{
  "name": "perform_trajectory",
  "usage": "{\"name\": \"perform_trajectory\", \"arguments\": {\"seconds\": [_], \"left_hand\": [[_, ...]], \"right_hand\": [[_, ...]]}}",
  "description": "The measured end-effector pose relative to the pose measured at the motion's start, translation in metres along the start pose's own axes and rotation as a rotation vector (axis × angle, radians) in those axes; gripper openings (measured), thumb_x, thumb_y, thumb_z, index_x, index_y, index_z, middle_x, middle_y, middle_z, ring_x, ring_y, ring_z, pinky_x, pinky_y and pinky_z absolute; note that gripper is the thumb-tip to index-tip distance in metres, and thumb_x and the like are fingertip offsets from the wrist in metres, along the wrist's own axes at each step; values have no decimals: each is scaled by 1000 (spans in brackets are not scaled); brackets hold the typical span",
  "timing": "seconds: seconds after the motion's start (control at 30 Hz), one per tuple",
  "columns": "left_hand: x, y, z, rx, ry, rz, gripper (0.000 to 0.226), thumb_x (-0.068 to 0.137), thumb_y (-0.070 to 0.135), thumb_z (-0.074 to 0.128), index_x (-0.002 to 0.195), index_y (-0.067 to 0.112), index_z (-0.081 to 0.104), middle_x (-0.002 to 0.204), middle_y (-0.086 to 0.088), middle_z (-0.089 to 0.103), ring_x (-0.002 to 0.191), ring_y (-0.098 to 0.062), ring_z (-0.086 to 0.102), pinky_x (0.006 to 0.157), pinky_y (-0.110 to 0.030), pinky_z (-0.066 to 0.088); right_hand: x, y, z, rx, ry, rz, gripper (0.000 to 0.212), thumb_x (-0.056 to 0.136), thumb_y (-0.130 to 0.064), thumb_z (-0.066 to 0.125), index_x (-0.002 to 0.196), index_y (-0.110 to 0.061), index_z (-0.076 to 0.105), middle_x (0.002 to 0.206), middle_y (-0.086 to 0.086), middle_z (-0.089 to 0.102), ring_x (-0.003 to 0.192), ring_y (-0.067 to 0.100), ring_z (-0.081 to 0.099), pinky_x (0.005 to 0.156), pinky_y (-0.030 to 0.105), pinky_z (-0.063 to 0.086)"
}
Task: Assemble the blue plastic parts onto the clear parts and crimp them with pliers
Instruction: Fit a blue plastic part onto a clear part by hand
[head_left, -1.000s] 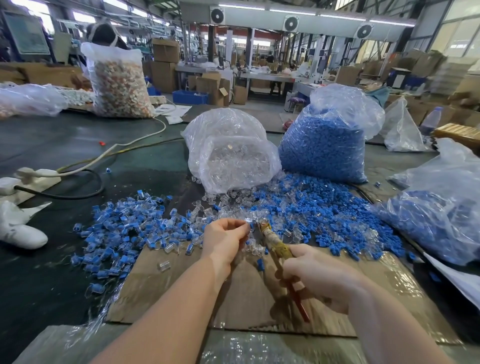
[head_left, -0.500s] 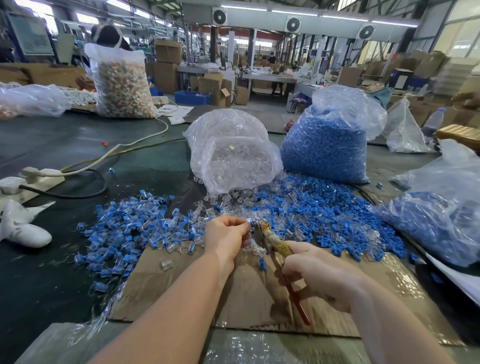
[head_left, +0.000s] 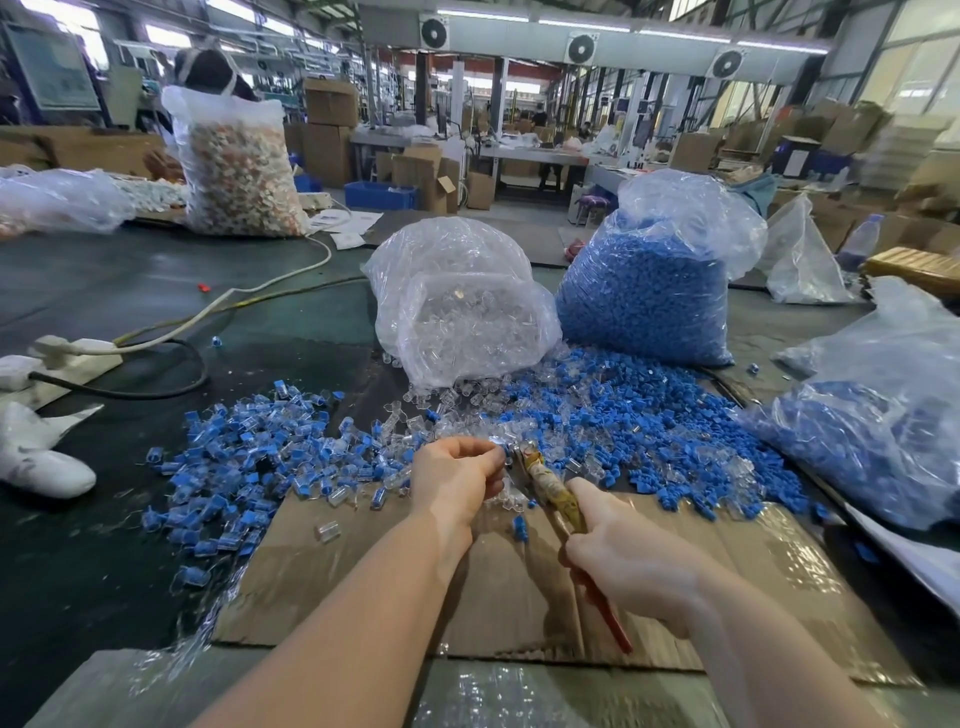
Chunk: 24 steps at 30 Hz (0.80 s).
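Note:
My left hand (head_left: 457, 480) pinches a small clear part with a blue piece at its fingertips, held right at the jaws of the pliers (head_left: 550, 486). My right hand (head_left: 623, 561) grips the pliers' taped and red handles. A pile of loose blue parts (head_left: 649, 415) mixed with clear parts lies beyond the hands. Assembled blue-and-clear pieces (head_left: 244, 457) are heaped to the left. Both hands hover over a sheet of cardboard (head_left: 509, 587).
A bag of clear parts (head_left: 457, 306) and a bag of blue parts (head_left: 654, 286) stand behind the piles. Another bag with blue parts (head_left: 883, 426) lies at the right. Cables and a power strip (head_left: 67, 353) cross the dark table at left, beside a white glove (head_left: 36, 457).
Both hands stay nearly in place. The left hand's fingers have shifted slightly at the pliers' jaws.

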<state>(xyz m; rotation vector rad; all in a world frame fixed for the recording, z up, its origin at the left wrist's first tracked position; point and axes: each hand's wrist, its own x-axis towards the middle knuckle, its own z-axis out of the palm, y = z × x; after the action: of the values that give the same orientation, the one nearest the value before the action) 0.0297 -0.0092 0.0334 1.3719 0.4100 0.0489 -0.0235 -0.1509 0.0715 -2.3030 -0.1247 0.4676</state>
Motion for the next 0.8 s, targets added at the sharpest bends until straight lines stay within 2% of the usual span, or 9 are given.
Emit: {"name": "perform_trajectory", "arguments": {"seconds": [0.17, 0.23, 0.3, 0.33, 0.4, 0.47, 0.53, 0.63, 0.8], "left_hand": [[0, 0, 0, 19, 15, 45, 9, 83, 0, 65, 81, 8, 65, 75, -8, 65, 63, -14, 61, 53, -19, 50], [1, 0, -5, 35, 47, 65, 9, 83, 0, 64, 81, 9, 64, 71, -7, 63, 61, -15, 59, 55, -23, 50], [3, 1, -13, 92, 99, 118, 7, 84, 2, 64, 82, 9, 65, 70, -5, 63, 59, -13, 57, 59, -28, 50], [5, 1, -19, 190, 136, 181, 6, 85, 5, 64, 82, 10, 65, 72, -3, 63, 61, -12, 57, 61, -27, 50], [10, 4, -33, 458, 211, 337, 8, 87, 10, 61, 83, 17, 63, 75, 6, 61, 65, -6, 57, 57, -14, 44], [15, 9, -53, 686, 285, 440, 8, 91, 15, 58, 91, 19, 65, 78, 10, 61, 61, -5, 55, 51, -12, 42], [22, 13, -74, 879, 414, 498, 13, 92, 20, 56, 97, 20, 68, 88, 2, 67, 64, -12, 56, 65, -27, 49], [32, 16, -104, 1150, 596, 528, 16, 91, 24, 57, 100, 23, 70, 96, -5, 68, 82, -23, 56, 76, -35, 36], [41, 9, -134, 1364, 619, 413, 21, 94, 27, 52, 105, 31, 69, 101, 0, 64, 93, -24, 52, 84, -38, 31]], "right_hand": [[-1, 4, -2, 135, -60, 64, 16, 86, -1, 45, 92, -16, 48, 85, 5, 55, 70, 16, 49, 63, 28, 42], [0, 7, -3, 150, -19, 74, 17, 84, 0, 47, 93, -14, 50, 79, 4, 52, 62, 14, 45, 54, 20, 40], [2, 15, -3, 148, 97, 93, 16, 85, 0, 48, 92, -13, 49, 77, 2, 50, 55, 10, 43, 44, 14, 37], [5, 21, -4, 110, 177, 96, 16, 86, -2, 48, 97, -14, 49, 81, 2, 52, 58, 10, 47, 45, 14, 41], [12, 38, -6, -93, 326, 121, 28, 91, -17, 51, 118, -19, 45, 97, 4, 55, 84, 17, 55, 74, 25, 51], [15, 50, -8, -331, 428, 199, 45, 92, -39, 53, 131, -23, 39, 112, 7, 53, 108, 25, 49, 94, 40, 44], [16, 59, -10, -505, 486, 282, 53, 89, -52, 50, 132, -25, 37, 122, 10, 49, 117, 27, 43, 100, 42, 38], [17, 73, -7, -658, 512, 351, 64, 88, -61, 42, 139, -25, 29, 135, 12, 42, 125, 29, 38, 102, 41, 35], [17, 83, -3, -739, 567, 351, 66, 90, -63, 30, 144, -27, 22, 135, 12, 40, 124, 29, 38, 99, 38, 34]]}}
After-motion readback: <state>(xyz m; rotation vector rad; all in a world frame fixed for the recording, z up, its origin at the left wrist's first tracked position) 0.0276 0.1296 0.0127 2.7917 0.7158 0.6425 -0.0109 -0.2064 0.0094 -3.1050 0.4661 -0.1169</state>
